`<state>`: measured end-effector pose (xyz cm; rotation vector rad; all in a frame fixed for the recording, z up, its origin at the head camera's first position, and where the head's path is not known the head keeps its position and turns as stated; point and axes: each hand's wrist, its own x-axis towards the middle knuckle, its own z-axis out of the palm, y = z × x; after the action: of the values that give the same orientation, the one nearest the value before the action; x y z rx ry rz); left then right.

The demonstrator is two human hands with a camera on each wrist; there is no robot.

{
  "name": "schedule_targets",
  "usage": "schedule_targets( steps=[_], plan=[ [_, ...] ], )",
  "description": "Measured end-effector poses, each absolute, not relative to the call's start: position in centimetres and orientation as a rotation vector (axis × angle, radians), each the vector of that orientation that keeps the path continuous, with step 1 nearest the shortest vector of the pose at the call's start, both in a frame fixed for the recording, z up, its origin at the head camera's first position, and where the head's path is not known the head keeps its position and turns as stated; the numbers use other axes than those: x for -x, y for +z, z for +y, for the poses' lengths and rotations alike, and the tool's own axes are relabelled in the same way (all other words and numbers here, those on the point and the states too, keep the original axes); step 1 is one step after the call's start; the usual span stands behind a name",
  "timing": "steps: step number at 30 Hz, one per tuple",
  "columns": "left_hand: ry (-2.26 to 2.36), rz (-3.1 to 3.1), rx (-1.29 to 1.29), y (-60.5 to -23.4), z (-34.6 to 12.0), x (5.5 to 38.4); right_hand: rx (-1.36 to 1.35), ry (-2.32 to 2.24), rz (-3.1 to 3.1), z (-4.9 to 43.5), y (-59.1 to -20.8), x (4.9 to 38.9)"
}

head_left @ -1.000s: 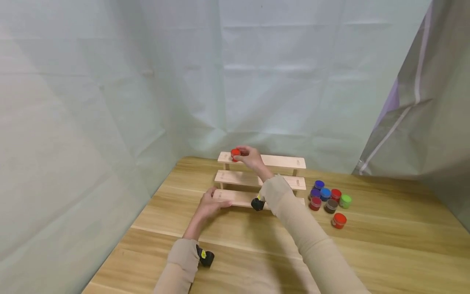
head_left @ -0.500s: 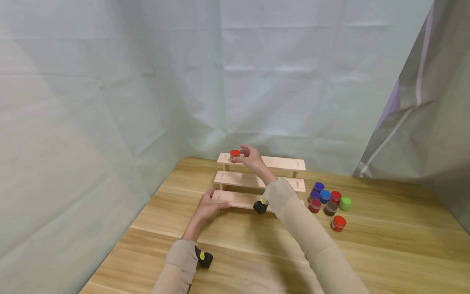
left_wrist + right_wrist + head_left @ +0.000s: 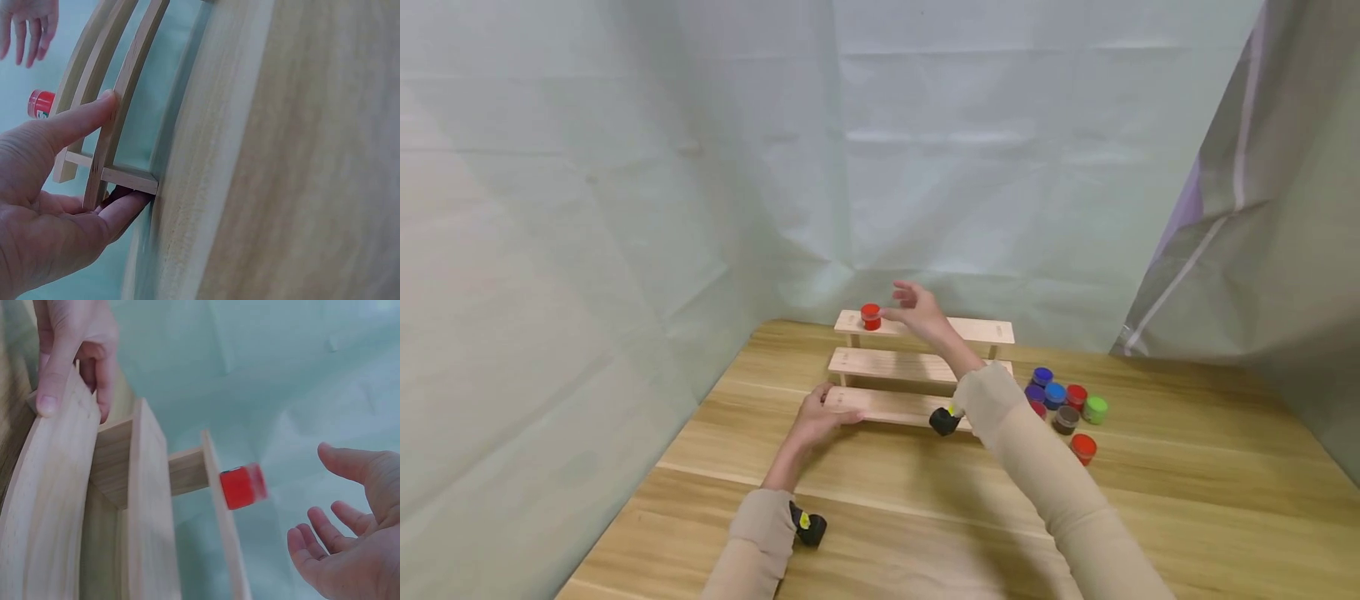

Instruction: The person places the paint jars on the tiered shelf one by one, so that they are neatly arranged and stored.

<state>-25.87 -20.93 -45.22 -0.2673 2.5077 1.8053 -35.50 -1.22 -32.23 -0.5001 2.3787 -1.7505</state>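
Observation:
A three-tier wooden display rack [image 3: 895, 364] stands on the table. My left hand [image 3: 811, 419] grips the left end of its lowest tier; in the left wrist view the thumb presses the tier's edge and the fingers curl beneath around a support. On the left end of the top tier sits a small red-lidded paint jar [image 3: 871, 317], upright. Just right of that jar my right hand [image 3: 925, 319] hovers with fingers spread and nothing in them. The right wrist view shows a gap between the red jar [image 3: 242, 487] and the right hand [image 3: 356, 531].
Right of the rack, several more jars are grouped on the wooden table [image 3: 1210, 467], among them a blue jar [image 3: 1055, 395], a dark jar [image 3: 1065, 419] and a green jar [image 3: 1095, 408]. A red jar [image 3: 1083, 447] stands nearer the front. Pale sheeting [image 3: 940, 167] hangs behind.
The right hand has let go of the red jar on the top tier and drawn away to the right, its fingers spreading. The left hand keeps its grip on the rack.

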Motion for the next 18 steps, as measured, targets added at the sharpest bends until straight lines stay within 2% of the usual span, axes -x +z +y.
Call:
schedule_targets(
  steps=[18],
  plan=[
    [1.78, 2.507, 0.253, -45.0, -22.3, 25.9, 0.638, -1.905, 2.311, 2.1, -29.2, 32.3]
  ],
)
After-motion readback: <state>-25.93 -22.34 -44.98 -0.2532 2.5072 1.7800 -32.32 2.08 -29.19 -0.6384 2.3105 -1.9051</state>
